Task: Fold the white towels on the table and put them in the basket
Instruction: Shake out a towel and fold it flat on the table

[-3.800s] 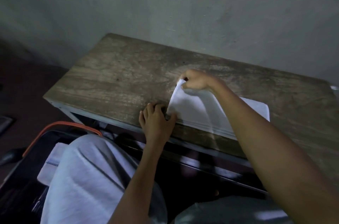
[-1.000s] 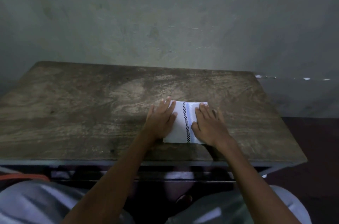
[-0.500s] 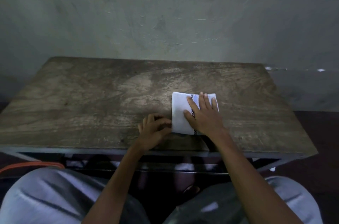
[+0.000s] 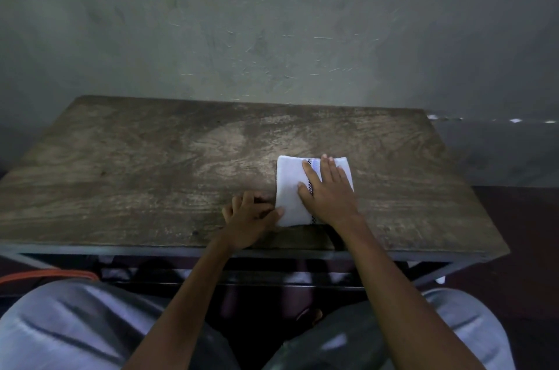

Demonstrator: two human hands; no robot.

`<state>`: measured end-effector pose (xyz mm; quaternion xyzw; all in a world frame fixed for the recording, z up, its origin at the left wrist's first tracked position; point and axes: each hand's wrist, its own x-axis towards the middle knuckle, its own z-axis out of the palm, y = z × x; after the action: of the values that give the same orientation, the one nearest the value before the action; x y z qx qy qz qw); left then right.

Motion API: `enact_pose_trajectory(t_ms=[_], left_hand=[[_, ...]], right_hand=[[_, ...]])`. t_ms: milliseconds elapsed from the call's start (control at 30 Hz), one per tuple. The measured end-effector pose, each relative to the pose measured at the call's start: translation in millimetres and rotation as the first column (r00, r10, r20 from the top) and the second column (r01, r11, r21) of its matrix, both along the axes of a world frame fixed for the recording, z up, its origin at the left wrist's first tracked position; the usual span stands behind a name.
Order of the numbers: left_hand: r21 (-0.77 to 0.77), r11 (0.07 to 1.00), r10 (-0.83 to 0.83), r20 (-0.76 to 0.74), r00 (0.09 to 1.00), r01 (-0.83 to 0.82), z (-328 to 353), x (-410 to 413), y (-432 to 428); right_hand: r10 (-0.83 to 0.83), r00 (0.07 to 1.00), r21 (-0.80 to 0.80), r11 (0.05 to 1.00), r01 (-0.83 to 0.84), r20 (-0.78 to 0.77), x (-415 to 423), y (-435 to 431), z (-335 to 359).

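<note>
- A folded white towel (image 4: pixel 292 188) is seen on the wooden table (image 4: pixel 151 163), near its 5 o'clock edge.
- The towel is pressed flat under the right hand (image 4: pixel 328 191), fingers spread.
- Its lower-left edge is touched, perhaps pinched, by the curled left hand (image 4: pixel 249 218).
- No legible writing is seen; only a checkered stripe.

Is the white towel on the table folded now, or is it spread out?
Folded. The white towel lies as a small compact rectangle on the table, pressed flat under the right hand, with the left hand at its near-left corner.

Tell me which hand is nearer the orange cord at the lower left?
Left. The left hand sits at the folded white towel's left edge, closer to the orange cord; the right hand lies flat on top.
</note>
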<state>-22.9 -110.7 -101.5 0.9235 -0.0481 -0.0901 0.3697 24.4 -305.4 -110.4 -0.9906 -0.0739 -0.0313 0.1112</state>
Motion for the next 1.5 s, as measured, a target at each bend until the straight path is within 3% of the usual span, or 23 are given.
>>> enact_pose_trajectory(t_ms=[100,167,233,300,467,567,633,733,900,1300,1500], left_hand=[[0.11,0.994,-0.001,0.004,1.0,0.001,1,3,-5],[0.087,0.996,0.037,0.001,0.999,-0.037,4,1,-6],[0.028,0.993,0.11,0.102,0.989,-0.114,10,0,-14],[0.024,0.993,0.105,0.289,0.951,-0.117,21,2,-34],[0.369,0.927,-0.227,0.403,0.887,0.069,29,32,-105],[0.53,0.835,-0.344,0.293,0.892,0.148,8,47,-115],[0.599,0.789,-0.373,0.295,0.88,0.134,-4,51,-112],[0.615,0.778,-0.392,0.318,0.863,0.126,-7,52,-111],[0.593,0.798,-0.366,0.339,0.867,0.105,-4,51,-112],[0.582,0.806,-0.344,0.313,0.885,0.107,-2,53,-113],[0.557,0.82,-0.355,0.313,0.881,0.133,-4,55,-110]], right_hand=[[0.034,0.999,0.049,0.998,-0.034,0.0,1,-2,2],[0.026,1.0,0.31,0.95,-0.024,-0.002,0,-7,11],[-0.118,0.993,0.655,0.751,0.079,0.015,-6,-19,22],[-0.304,0.952,0.774,0.612,0.16,0.043,-18,-38,27],[-0.404,0.912,0.68,0.649,0.341,-0.072,-57,-77,17],[-0.331,0.93,0.641,0.682,0.353,-0.161,-73,-78,10],[-0.309,0.933,0.62,0.7,0.356,-0.187,-77,-74,9],[-0.295,0.919,0.662,0.638,0.393,-0.261,-78,-68,15],[-0.262,0.919,0.52,0.764,0.383,-0.293,-75,-63,17],[-0.231,0.949,0.44,0.844,0.306,-0.217,-77,-66,14],[-0.265,0.936,0.48,0.806,0.346,-0.23,-71,-68,5]])
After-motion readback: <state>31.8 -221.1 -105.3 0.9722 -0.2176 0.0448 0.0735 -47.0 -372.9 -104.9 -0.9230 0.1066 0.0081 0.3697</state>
